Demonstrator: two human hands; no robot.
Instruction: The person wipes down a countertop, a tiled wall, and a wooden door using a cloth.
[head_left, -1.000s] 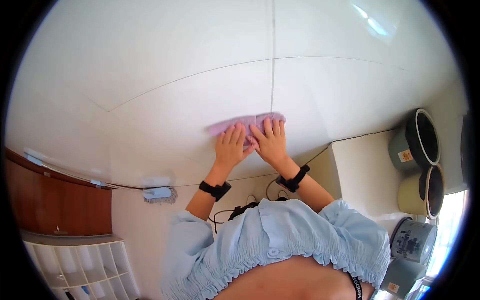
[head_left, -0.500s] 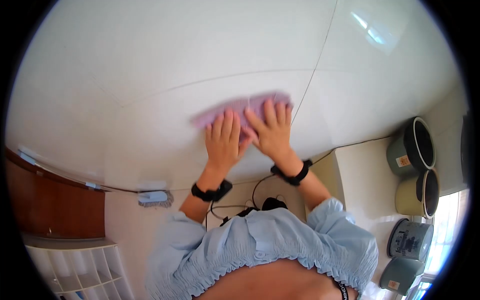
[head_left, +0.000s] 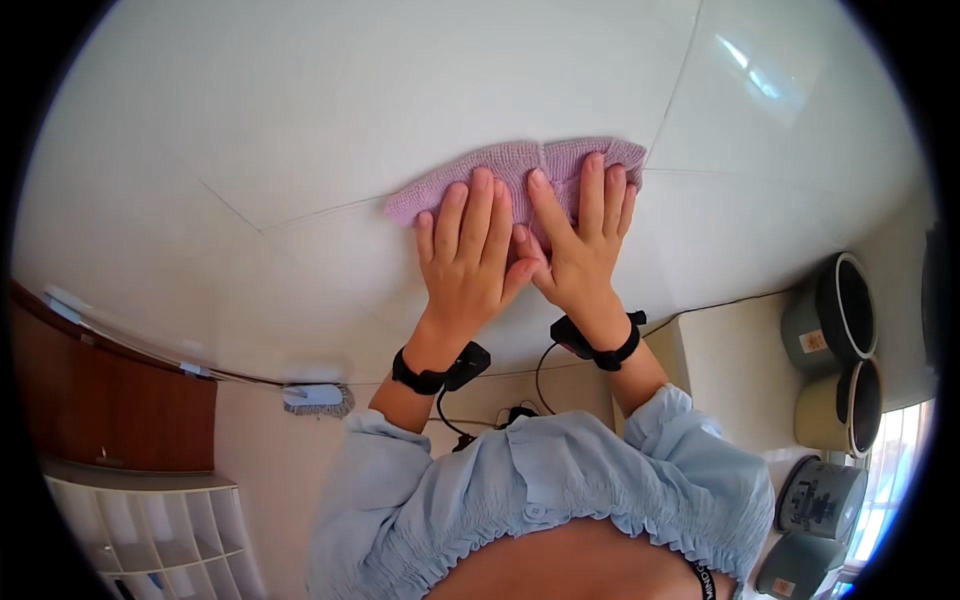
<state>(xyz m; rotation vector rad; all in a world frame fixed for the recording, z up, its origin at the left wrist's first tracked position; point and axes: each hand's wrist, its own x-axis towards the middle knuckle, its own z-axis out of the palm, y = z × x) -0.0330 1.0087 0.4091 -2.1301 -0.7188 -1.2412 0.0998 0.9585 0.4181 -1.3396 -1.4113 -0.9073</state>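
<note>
A folded purple knit cloth [head_left: 510, 160] lies flat against the white tiled surface, crossing a thin seam line. My left hand [head_left: 467, 250] presses on the cloth's lower left part with its fingers stretched out. On the right part, my right hand [head_left: 582, 235] lies with its fingers spread and its palm below the cloth's edge. The two thumbs are close together between the hands. Each wrist wears a black strap with a small black device.
Several buckets, among them a grey one [head_left: 812, 322] and a cream one [head_left: 825, 412], stand at the right. A blue mop head [head_left: 315, 399] is at the lower left, near a brown cabinet [head_left: 150, 410] and white shelves [head_left: 190, 535]. Cables hang below my wrists.
Both hands and the cloth have moved up across the surface, and since half a second ago also to the right. The cloth appears larger and more spread than one second ago.
</note>
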